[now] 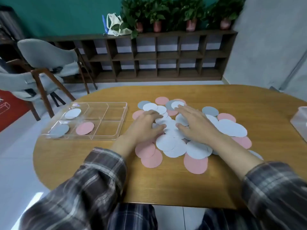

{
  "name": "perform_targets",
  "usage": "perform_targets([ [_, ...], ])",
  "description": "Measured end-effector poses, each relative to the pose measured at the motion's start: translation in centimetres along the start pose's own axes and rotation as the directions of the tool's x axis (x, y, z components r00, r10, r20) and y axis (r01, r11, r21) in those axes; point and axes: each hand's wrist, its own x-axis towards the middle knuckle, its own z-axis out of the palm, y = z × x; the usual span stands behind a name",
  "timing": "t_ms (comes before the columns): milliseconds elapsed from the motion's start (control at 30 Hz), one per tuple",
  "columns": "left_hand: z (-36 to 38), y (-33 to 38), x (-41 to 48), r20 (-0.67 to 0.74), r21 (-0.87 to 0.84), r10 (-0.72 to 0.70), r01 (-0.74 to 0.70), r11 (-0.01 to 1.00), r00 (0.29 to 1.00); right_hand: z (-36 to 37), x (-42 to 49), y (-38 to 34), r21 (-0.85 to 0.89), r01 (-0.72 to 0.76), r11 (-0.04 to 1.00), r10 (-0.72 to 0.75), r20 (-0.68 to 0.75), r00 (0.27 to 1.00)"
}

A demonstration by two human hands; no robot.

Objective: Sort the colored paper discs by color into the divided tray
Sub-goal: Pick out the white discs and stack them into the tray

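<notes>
Both hands lie flat with fingers stretched out, pinching nothing: the left hand (146, 126) and the right hand (195, 126) press palms down, side by side, on a loose heap of round paper discs (168, 141) in white, pink and grey. The overlapping discs spread under and around both hands on the oval wooden table (99, 171). To the left of the left hand, apart from the heap, stands the clear plastic divided tray (117, 103). One white paper disc (73, 113) lies in its far left compartment, one grey paper disc (59, 130) in the near left, and one pink paper disc (85, 128) in the near middle. Plaid sleeves (103, 165) cover both forearms.
</notes>
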Motion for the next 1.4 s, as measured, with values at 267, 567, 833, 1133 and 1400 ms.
perform_targets([
  [267, 3.8, -1.8, 2.3, -0.021, -0.012, 0.019, -0.019, 1.000, 1.000, 2.4, 1.3, 1.8, 0.047, -0.030, 0.998, 0.029, 0.013, 0.999],
  [567, 4.1, -1.7, 3.3, -0.118, -0.247, 0.031, -0.060, 0.967, 0.992, 4.4, 2.2, 3.1, 0.110, -0.004, 0.994, 0.005, -0.008, 1.000],
  [833, 3.5, -0.6, 2.5, -0.154, -0.584, -0.126, 0.013, 0.811, 0.980, 5.3, 2.2, 2.9, 0.381, 0.076, 0.922, -0.012, -0.168, 0.986],
  [1133, 2.0, -1.4, 1.6, 0.155, -0.378, -0.025, 0.083, 0.922, 0.988, 4.7, 1.4, 3.5, 0.471, 0.009, 0.882, 0.093, -0.192, 0.977],
  [1400, 1.4, -1.8, 1.2, 0.206, -0.304, 0.098, -0.031, 0.952, 0.974, 3.9, 1.3, 3.8, 0.457, -0.026, 0.889, 0.143, -0.222, 0.964],
])
